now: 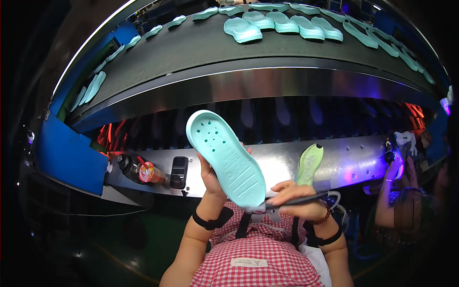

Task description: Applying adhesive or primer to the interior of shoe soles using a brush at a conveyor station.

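Note:
A turquoise foam shoe sole (229, 158) is held up in front of me, with several small holes at its toe end and grooves toward the heel. My left hand (211, 178) is closed round its edges, with fingertips showing on the far side. In my right hand (301, 206) is a slim, black-handled tool (306, 199) with a cord at its rear end. The blurred tip of that tool is at the sole's lower heel edge; whether it touches, I cannot tell. Just beyond my right hand, a light green sole (311, 162) lies on the metal ledge.
Many turquoise soles (243, 29) lie along the dark conveyor belt (186, 52) ahead. On the metal ledge (272, 158) stand a drink cup (149, 172), a dark bottle (125, 163) and a black phone (179, 171). At right, another person's hand (394, 168) works under purple light.

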{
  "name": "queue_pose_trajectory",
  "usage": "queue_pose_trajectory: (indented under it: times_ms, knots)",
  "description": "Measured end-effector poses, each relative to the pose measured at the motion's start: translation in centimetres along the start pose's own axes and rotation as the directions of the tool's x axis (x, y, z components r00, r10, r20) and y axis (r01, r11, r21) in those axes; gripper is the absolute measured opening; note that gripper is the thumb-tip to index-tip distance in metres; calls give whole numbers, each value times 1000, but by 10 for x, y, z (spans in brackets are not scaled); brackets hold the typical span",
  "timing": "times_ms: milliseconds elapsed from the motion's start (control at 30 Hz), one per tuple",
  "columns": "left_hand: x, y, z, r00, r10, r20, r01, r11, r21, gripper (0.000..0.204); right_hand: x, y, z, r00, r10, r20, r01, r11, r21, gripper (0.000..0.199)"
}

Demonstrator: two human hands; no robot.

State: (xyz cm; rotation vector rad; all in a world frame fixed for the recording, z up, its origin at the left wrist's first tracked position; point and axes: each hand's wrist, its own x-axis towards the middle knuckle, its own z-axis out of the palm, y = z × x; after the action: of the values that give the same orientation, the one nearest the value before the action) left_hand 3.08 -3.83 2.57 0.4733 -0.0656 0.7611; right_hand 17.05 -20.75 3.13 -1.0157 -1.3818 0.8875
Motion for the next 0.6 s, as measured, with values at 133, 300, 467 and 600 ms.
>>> queue_pose_trajectory:
  times_ms: [133, 300, 467, 600]
  knots:
    - [-20, 8, 8, 995, -46, -90, 49, 998, 38, 71, 11, 11, 25, 971, 190, -147, -99, 874, 475, 19]
    - [-45, 2, 11, 993, -44, -112, 33, 995, -98, 68, 14, 7, 58, 903, 370, -219, -296, 905, 307, 19]
    - [-32, 10, -11, 988, -136, -77, 131, 989, -68, 68, 27, 4, 52, 949, 180, -259, -164, 983, 83, 21]
    - [-24, 12, -23, 987, -160, -14, 159, 986, -42, 69, 34, -4, 49, 999, -41, -22, 41, 999, -25, 23]
